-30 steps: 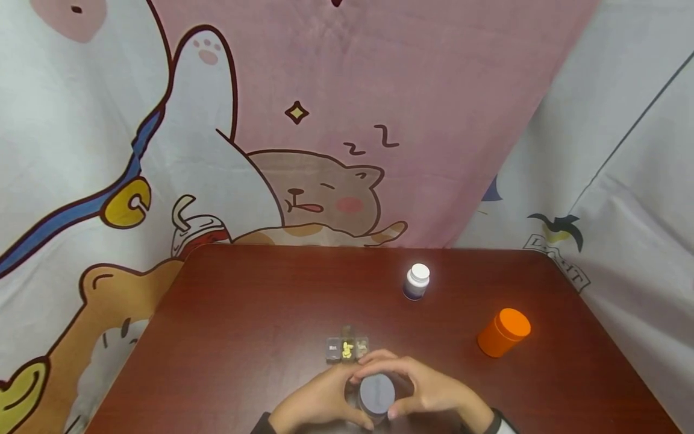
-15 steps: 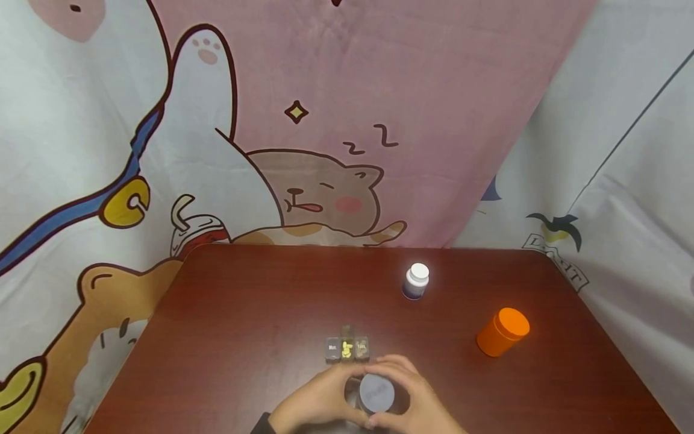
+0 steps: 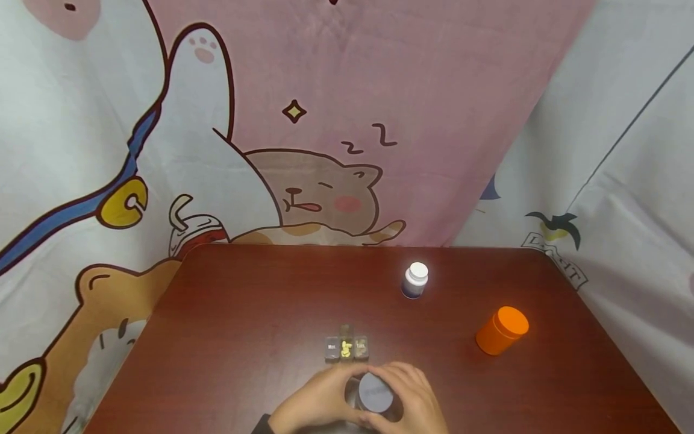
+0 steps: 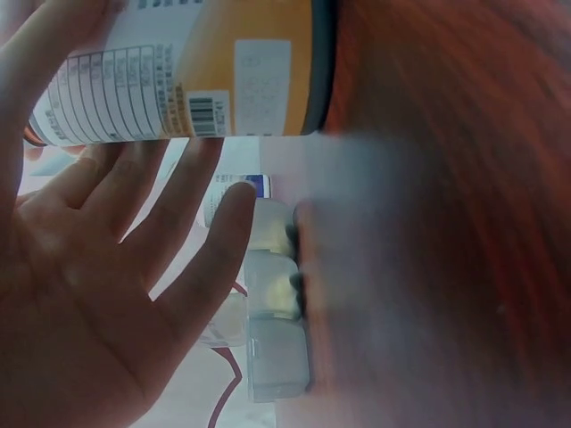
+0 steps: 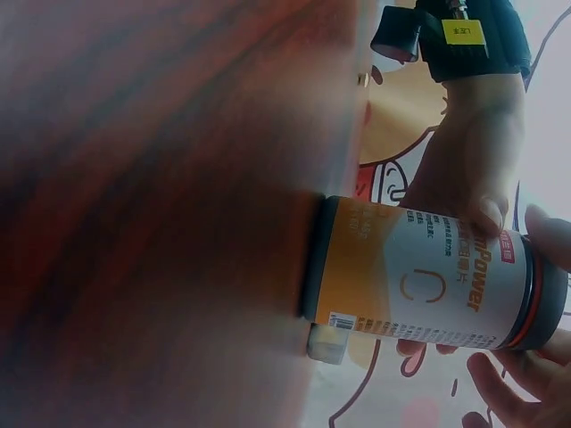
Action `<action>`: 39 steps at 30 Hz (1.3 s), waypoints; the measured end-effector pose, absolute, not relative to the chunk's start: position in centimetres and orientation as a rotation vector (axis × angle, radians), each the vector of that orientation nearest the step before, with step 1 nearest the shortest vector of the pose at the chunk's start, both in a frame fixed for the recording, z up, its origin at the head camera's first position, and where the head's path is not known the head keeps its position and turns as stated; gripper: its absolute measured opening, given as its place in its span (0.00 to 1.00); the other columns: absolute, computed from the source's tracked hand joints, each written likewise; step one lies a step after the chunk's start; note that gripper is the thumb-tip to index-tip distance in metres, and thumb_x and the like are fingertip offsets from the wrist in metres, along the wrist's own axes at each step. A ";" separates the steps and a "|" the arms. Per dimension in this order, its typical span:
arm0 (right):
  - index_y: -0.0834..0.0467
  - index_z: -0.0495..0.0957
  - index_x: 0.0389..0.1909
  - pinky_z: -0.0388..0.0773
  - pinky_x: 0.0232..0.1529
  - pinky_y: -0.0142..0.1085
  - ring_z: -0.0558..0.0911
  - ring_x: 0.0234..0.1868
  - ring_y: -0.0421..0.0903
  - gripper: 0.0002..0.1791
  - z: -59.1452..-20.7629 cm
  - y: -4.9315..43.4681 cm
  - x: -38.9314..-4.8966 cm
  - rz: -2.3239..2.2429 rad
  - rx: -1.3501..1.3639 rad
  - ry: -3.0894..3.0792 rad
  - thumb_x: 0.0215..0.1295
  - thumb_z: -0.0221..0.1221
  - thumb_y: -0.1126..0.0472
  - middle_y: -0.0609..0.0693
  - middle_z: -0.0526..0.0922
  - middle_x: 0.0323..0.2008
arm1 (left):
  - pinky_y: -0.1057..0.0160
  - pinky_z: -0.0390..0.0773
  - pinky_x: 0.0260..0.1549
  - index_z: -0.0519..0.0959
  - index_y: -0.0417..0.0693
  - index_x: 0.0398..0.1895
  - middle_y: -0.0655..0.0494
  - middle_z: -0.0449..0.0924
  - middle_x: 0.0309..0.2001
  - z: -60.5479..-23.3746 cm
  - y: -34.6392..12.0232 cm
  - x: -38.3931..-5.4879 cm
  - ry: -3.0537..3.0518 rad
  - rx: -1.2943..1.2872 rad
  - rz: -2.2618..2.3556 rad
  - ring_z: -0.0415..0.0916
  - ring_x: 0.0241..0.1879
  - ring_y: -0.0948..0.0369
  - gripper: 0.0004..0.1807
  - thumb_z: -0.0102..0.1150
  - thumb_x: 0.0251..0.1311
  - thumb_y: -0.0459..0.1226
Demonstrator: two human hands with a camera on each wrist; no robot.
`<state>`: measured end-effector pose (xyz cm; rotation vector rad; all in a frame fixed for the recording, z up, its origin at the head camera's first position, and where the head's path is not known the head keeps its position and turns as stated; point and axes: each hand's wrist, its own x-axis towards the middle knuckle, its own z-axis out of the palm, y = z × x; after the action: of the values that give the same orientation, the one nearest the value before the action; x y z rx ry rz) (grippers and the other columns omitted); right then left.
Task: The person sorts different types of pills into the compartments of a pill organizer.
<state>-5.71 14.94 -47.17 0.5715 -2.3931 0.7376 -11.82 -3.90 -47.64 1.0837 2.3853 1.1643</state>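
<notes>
Red-brown tabletop [image 3: 244, 301]: upright bottle [image 5: 428, 276], long axis vertical, cap [image 3: 376, 392] up; left grip [image 3: 321, 396] clasps it, right grip [image 3: 413, 398] cap.

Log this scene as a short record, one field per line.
Left grip: around the body of the labelled bottle
Right grip: at its dark grey cap
Bottle position: upright, base on the table
Cap: on
Pill box: three compartments, middle lid raised, yellow pills inside the middle one
Other containers: white bottle and orange jar, both with lids on
Backdrop: cloth with cartoon animals
</notes>
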 end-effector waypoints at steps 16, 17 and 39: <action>0.48 0.77 0.53 0.81 0.39 0.47 0.78 0.44 0.42 0.37 -43.5 20.5 -10.5 0.851 0.312 -2.606 0.34 0.76 0.53 0.49 0.83 0.46 | 0.49 0.76 0.54 0.66 0.62 0.65 0.62 0.75 0.60 -47.2 -3.9 -12.1 2.361 0.887 1.170 0.70 0.57 0.62 0.37 0.66 0.49 0.51; 0.50 0.77 0.53 0.81 0.38 0.48 0.78 0.42 0.43 0.37 -43.2 21.4 -11.2 0.821 0.305 -2.612 0.34 0.76 0.53 0.51 0.84 0.45 | 0.50 0.76 0.54 0.66 0.61 0.64 0.63 0.75 0.60 -47.2 -3.9 -12.1 2.369 0.903 1.167 0.70 0.57 0.62 0.36 0.65 0.50 0.51; 0.67 0.72 0.56 0.78 0.42 0.62 0.77 0.46 0.63 0.36 -41.1 31.8 -19.2 0.615 0.130 -2.880 0.46 0.70 0.56 0.70 0.78 0.51 | 0.54 0.78 0.53 0.74 0.58 0.58 0.66 0.80 0.53 -47.4 -4.1 -12.0 2.405 0.991 1.160 0.72 0.54 0.66 0.23 0.58 0.58 0.49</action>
<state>-19.21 31.77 -41.14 0.1301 -2.8799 0.6151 -12.04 -4.06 -47.41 0.9913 2.4054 1.1600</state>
